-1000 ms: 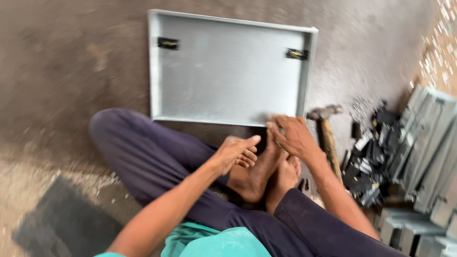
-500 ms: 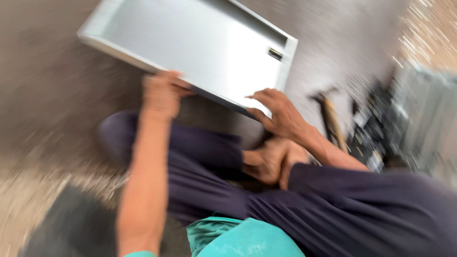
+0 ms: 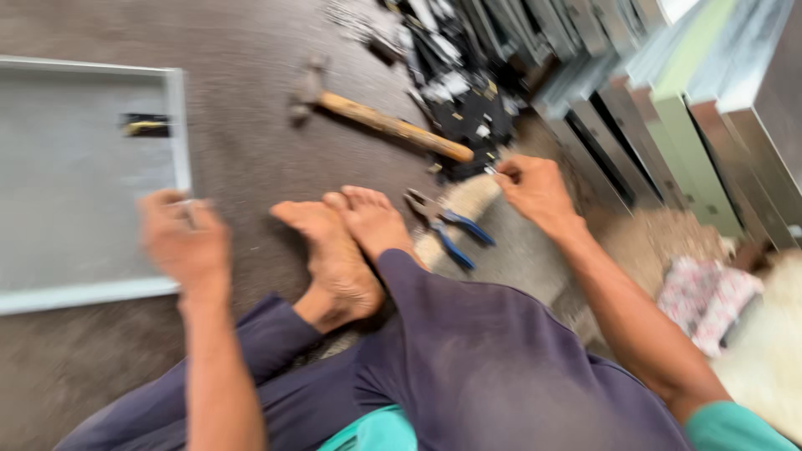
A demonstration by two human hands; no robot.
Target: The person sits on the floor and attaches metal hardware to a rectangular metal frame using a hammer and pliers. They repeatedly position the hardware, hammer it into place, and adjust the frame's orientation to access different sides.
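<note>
left hand (image 3: 184,242), blurred, grips the right edge of the grey metal panel (image 3: 75,184) lying on the floor; right hand (image 3: 535,188) pinches a small part, beside pliers (image 3: 447,224) and hammer (image 3: 376,121).

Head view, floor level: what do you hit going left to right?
Grey metal tray → left hand at its right rim → bare feet → blue-handled pliers → right hand → stacked metal panels.
</note>
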